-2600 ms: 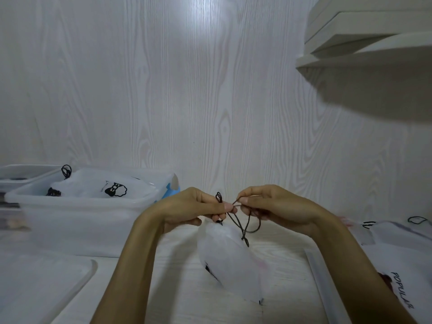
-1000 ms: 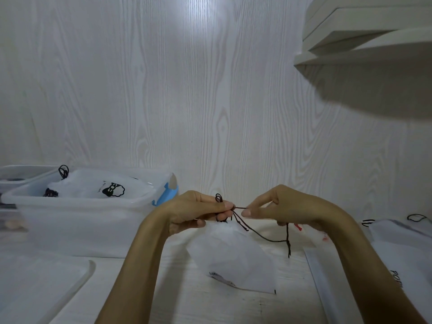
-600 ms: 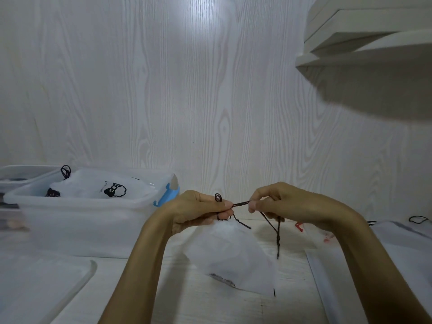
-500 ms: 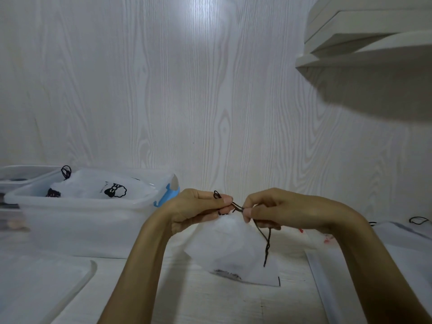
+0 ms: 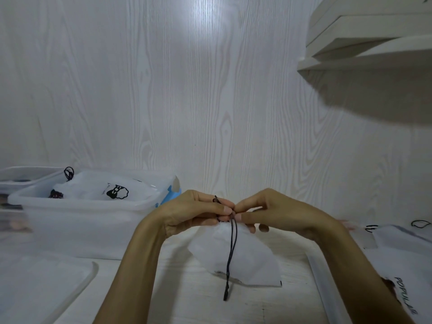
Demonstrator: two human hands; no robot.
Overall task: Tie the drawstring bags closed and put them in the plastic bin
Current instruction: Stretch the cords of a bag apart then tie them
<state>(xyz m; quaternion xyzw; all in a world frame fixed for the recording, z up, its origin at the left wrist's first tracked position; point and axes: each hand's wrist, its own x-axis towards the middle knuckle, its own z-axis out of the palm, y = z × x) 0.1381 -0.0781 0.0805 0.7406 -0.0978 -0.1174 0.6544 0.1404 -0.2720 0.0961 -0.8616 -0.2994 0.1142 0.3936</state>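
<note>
A white drawstring bag (image 5: 236,258) hangs in front of me, its bottom resting on the table. My left hand (image 5: 194,213) pinches the gathered neck of the bag. My right hand (image 5: 273,213) meets it fingertip to fingertip and pinches the black drawstring (image 5: 232,249) at the neck. The cord's free ends hang straight down over the bag. The clear plastic bin (image 5: 77,220) stands to the left with a tied white bag (image 5: 102,189) printed with a black bow inside.
A clear lid (image 5: 39,286) lies at the lower left. A second clear container (image 5: 21,178) sits behind the bin. On the right, a tray edge (image 5: 325,291) and several untied white bags (image 5: 406,260) lie flat. A white shelf (image 5: 374,43) juts out at the upper right.
My right hand has moved left until its fingertips meet my left hand's at the bag's neck. The cord, pulled sideways before, now hangs straight down, and the bag sits lower.
</note>
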